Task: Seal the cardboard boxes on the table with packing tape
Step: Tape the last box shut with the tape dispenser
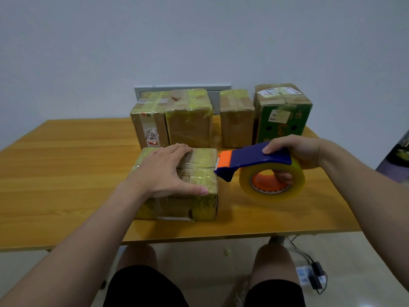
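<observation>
A taped cardboard box (199, 207) lies near the front of the wooden table (66, 173). My left hand (168, 171) rests flat on its top, fingers spread. My right hand (294, 154) grips a blue and orange tape dispenser (254, 161) with a roll of clear yellowish tape (272, 180). The dispenser's orange blade end touches the box's upper right edge. Behind stand several more taped boxes: a brown one with a red label (148, 122), a brown one (189, 120), a narrow brown one (236, 120) and a green printed one (283, 116).
A pale wall rises right behind the table, with a grey panel (181, 87) behind the boxes. Under the table's right side a power strip with plugs and cables (309, 275) lies on the floor. My knees show below the front edge.
</observation>
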Demonstrator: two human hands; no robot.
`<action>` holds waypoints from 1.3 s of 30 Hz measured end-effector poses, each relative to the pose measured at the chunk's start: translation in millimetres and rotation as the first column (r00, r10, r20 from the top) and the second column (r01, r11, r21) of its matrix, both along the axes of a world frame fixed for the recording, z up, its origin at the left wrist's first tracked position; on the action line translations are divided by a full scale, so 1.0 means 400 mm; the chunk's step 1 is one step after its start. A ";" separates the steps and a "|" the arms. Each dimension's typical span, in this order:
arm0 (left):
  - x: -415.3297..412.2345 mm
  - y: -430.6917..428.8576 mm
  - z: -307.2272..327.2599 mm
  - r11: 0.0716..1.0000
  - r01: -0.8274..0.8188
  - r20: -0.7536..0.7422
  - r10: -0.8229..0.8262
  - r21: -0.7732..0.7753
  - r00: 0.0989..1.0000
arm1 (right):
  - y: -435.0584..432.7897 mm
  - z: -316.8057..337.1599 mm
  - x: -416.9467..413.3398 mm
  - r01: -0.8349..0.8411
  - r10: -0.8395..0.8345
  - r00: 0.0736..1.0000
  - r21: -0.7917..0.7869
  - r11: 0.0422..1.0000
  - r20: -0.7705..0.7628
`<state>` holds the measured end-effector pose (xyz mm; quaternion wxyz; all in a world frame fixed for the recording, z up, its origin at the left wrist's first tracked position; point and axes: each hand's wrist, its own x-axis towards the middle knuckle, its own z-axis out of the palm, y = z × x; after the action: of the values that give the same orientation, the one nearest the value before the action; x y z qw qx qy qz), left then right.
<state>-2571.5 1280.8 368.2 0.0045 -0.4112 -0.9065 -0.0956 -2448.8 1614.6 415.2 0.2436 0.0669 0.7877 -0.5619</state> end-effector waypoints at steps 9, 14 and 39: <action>0.013 0.041 0.030 0.993 0.004 0.054 0.002 -0.115 0.999 | 0.000 -0.071 0.011 0.038 -0.039 0.999 -0.149 0.988 -0.008; 0.035 0.110 0.017 0.985 0.117 0.088 -0.106 -0.129 0.990 | -0.024 -0.071 -0.018 0.009 -0.009 1.000 -0.147 0.989 -0.002; -0.014 0.077 -0.012 0.980 0.173 0.064 -0.167 -0.097 0.984 | -0.051 0.023 -0.064 -0.057 0.053 0.996 0.061 0.996 0.065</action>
<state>-2577.2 1311.7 363.3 -0.0499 -0.4839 -0.8716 -0.0606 -2474.4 1594.1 424.5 0.2817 0.0707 0.7984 -0.5275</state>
